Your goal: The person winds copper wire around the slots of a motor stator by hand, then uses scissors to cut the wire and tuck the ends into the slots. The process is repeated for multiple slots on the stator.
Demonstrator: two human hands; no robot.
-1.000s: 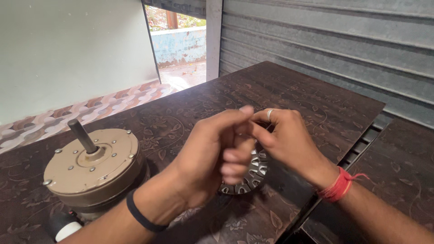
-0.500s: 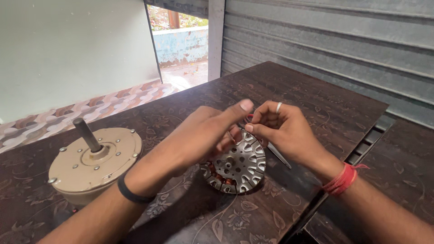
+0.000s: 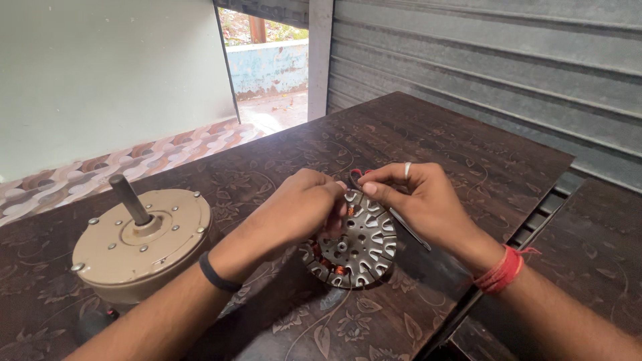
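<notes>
Dark patterned table (image 3: 468, 154): both hands' fingers (image 3: 384, 190) pinched on the slotted stator (image 3: 358, 244) beside a beige motor housing (image 3: 144, 244).

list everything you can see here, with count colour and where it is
stator: 1, grey metal with copper windings, table centre, tilted on edge
motor housing: 1, beige with dark shaft, table left
tool: 1, thin, dark, under right hand
table: 1, dark brown, floral pattern
shutter: 1, grey, behind table
floor: patterned tiles, left
left hand: black wristband, on the stator's upper edge
right hand: ring, red wrist thread, fingers pinching at the stator's top
</notes>
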